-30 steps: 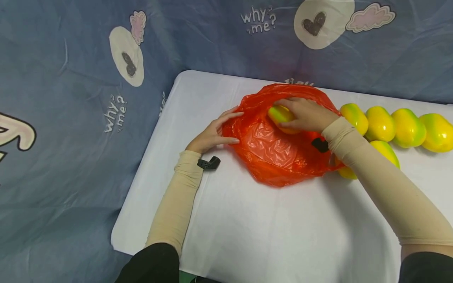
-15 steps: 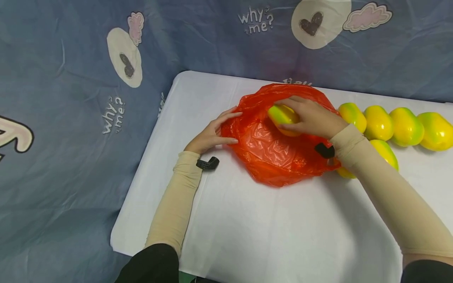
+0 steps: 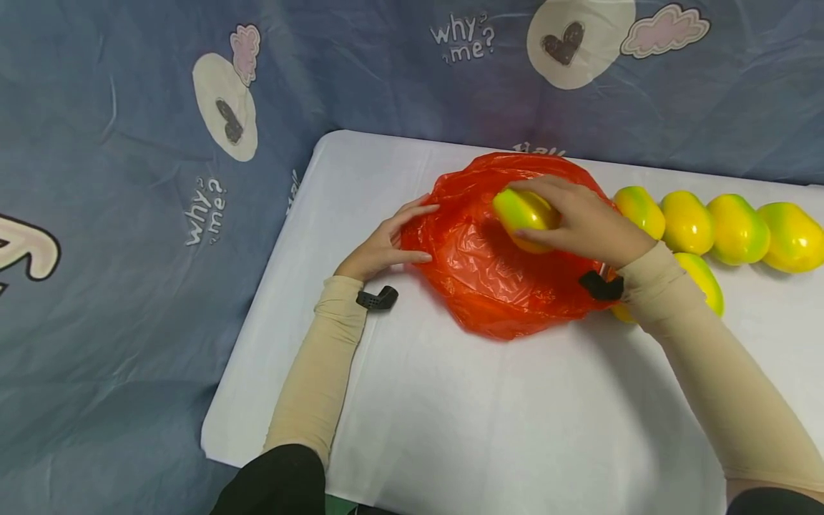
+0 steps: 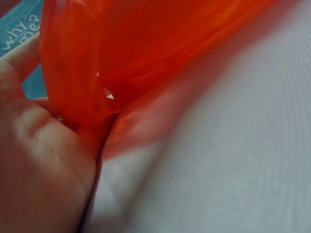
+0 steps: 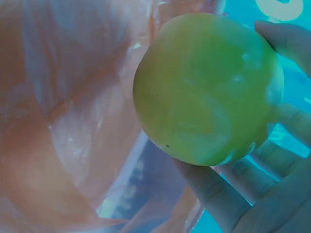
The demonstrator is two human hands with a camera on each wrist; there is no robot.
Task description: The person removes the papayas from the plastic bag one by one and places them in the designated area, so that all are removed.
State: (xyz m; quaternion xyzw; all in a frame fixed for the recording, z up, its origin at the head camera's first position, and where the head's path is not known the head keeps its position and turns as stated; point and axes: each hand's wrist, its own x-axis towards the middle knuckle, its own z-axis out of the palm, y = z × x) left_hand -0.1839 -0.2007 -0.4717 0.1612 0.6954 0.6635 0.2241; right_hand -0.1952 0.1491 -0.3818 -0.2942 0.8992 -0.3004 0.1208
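My right hand point(image 3: 582, 222) grips a shiny yellow mango point(image 3: 526, 220) with green patches, thumb on the near side and fingers over the far side. The mango is over the open mouth of a red plastic bag point(image 3: 496, 286). In the right wrist view the mango point(image 5: 209, 92) shows its rounded green end, with fingers point(image 5: 211, 191) around it. At the bag's left side my left hand point(image 3: 385, 247) is spread, fingers and thumb extended against the plastic. The left wrist view has the palm point(image 4: 43, 160) beside the hanging red film point(image 4: 77, 63).
Several more mangoes point(image 3: 737, 229) sit to the right of the bag, most in a row along the back; one point(image 3: 702, 279) lies partly behind the right forearm. All stand on a white-covered table point(image 3: 450, 415). A blue printed cloth point(image 3: 386, 71) hangs behind and to the left.
My right hand has drawn the mango slightly rightward over the bag, and more of the fruit shows now. The left hand stays almost where it was.
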